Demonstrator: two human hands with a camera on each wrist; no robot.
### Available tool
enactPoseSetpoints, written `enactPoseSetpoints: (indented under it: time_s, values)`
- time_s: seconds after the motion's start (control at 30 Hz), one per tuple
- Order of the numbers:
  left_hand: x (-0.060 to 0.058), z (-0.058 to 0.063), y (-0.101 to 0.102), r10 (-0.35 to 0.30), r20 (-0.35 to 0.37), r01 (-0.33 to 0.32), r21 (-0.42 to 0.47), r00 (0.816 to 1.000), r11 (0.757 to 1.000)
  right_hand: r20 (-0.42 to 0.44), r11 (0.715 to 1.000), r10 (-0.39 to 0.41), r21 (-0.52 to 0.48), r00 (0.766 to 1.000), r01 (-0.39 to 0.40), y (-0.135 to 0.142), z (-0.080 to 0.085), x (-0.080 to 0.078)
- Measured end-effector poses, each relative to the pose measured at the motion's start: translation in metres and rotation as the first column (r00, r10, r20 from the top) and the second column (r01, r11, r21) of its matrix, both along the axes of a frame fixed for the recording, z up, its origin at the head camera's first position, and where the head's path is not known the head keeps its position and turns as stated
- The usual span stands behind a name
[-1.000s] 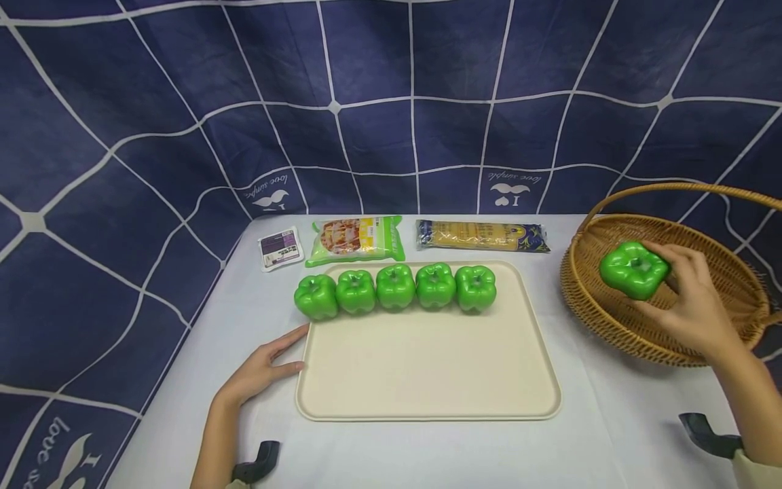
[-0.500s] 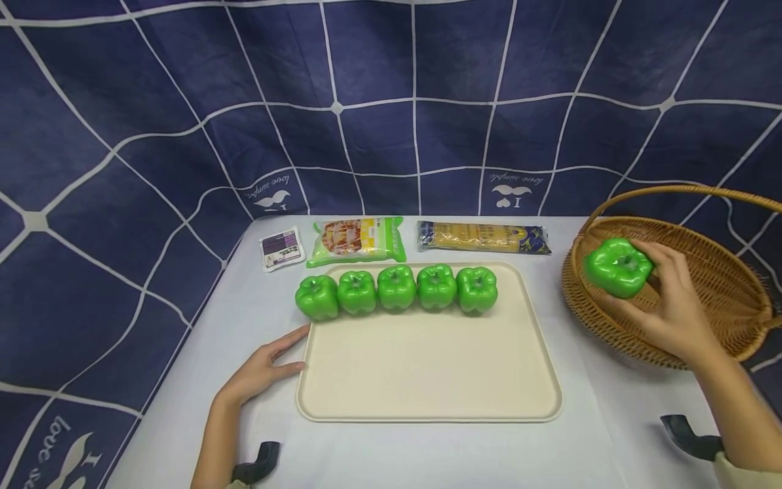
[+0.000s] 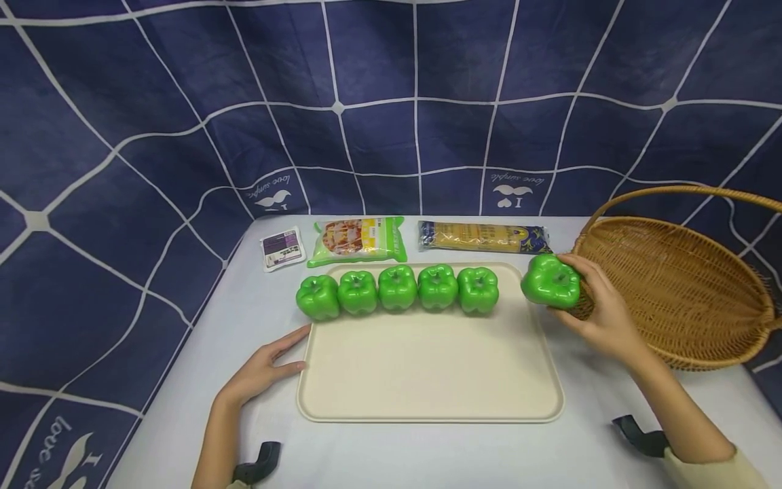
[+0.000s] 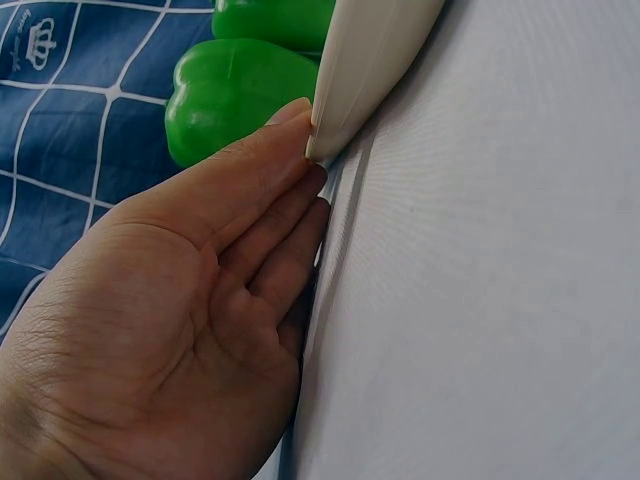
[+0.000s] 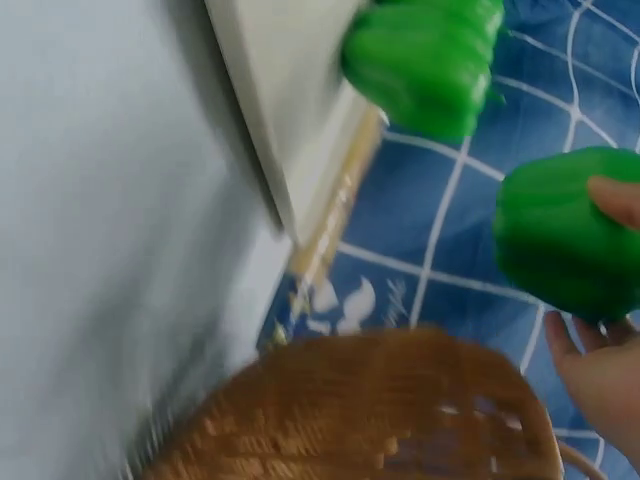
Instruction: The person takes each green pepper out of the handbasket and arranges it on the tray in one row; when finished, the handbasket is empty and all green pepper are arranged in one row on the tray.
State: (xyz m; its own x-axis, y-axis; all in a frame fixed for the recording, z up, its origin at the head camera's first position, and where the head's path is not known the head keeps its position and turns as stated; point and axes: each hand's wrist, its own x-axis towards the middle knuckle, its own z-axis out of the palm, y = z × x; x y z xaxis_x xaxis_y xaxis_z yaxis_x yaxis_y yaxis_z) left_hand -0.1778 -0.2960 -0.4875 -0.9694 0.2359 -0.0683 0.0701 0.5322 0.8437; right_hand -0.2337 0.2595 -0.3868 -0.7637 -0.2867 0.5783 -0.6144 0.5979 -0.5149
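Note:
My right hand [image 3: 601,312] grips a green bell pepper [image 3: 551,280] above the right edge of a cream tray [image 3: 427,380]. In the right wrist view the thumb lies on one side of this held pepper [image 5: 570,232] and the fingertips on the other. Several more green bell peppers [image 3: 398,287] stand in a row along the tray's back edge, the leftmost one [image 3: 318,297] at its corner. My left hand [image 3: 259,370] rests on the table with straight fingers at the tray's left edge. In the left wrist view its thumb tip touches the tray rim [image 4: 350,90].
A wicker basket [image 3: 684,285] with a tall handle stands at the right. Behind the tray lie a small white packet [image 3: 282,249], a green food bag [image 3: 357,240] and a long yellow packet [image 3: 482,237]. Blue checked cloth [image 3: 391,136] hangs at the back and left.
My right hand has carried the bell pepper leftward from over the basket to the tray's right edge. The left hand, tray and row of peppers have stayed put.

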Motion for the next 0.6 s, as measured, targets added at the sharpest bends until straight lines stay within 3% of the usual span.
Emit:
enactPoseSetpoints:
  time_s: [0.23,0.6]
  values:
    - [0.000,0.000,0.000,-0.017,-0.013,0.017,-0.001,1.000,1.000,0.130,0.999,-0.016,-0.036,0.991,0.021,-0.015,-0.024,-0.007]
    - [0.000,0.000,0.001,-0.014,-0.011,0.014,-0.004,1.000,1.000,0.346,0.995,-0.091,0.000,0.934,0.097,-0.020,-0.049,-0.015]
